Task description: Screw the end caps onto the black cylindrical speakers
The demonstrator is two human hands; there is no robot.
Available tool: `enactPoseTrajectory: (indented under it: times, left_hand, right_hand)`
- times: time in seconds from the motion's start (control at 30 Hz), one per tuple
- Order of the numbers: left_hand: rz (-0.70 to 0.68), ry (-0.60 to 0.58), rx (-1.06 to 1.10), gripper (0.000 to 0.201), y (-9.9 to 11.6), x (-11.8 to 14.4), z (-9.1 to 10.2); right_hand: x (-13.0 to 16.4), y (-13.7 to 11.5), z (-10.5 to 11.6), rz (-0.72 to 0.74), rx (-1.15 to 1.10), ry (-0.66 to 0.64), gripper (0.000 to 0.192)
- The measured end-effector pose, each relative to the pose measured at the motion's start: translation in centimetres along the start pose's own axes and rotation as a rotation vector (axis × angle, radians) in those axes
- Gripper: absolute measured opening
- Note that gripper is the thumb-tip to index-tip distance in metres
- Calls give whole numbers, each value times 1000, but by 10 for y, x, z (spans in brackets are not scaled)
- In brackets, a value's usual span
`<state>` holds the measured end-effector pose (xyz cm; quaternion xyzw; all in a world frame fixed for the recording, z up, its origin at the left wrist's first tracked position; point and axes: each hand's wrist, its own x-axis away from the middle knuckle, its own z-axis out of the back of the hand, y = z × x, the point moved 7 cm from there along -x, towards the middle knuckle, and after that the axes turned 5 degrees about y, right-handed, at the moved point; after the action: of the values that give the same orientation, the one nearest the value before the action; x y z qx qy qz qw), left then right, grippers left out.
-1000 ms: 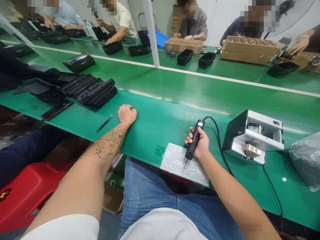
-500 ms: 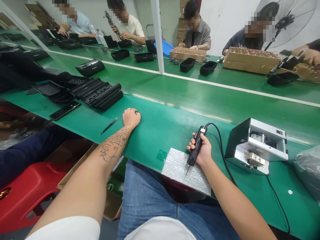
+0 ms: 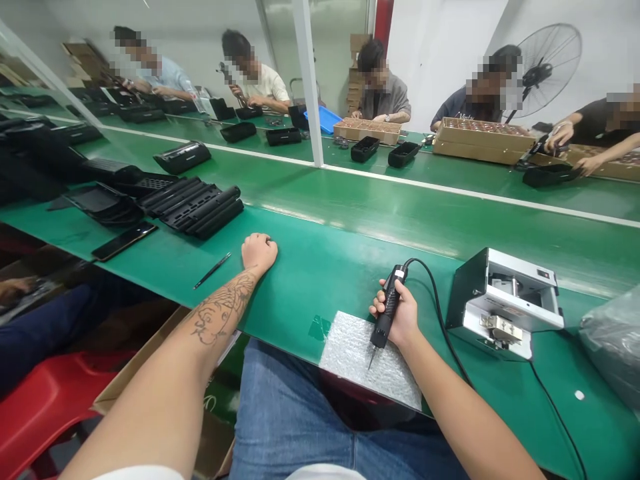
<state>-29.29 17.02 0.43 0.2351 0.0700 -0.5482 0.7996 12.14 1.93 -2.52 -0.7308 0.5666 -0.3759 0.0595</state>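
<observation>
Head view – right hand point(image 3: 400, 319) grips electric screwdriver point(image 3: 387, 317), tip over foam pad point(image 3: 367, 357)

Off your left: black pen point(image 3: 212, 270), phone point(image 3: 124, 241), stacked black housings point(image 3: 193, 205) | right of your right hand: grey feeder box point(image 3: 505, 303), plastic bag point(image 3: 613, 343) | far ahead: cardboard trays point(image 3: 483, 141), fan point(image 3: 549, 67), seated workers

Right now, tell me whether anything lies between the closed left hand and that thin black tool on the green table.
Nothing visible does. The left hand rests as a fist on the green table, and only bare green surface separates it from the thin black tool lying apart on its outer side.
</observation>
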Motion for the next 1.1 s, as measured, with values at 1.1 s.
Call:
enactPoseTrajectory:
  times: [1.1]
  left_hand:
    - [-18,9,-21,35,-5,-3,-6]
  right_hand:
    - [2,3,-1,15,60,81,37]
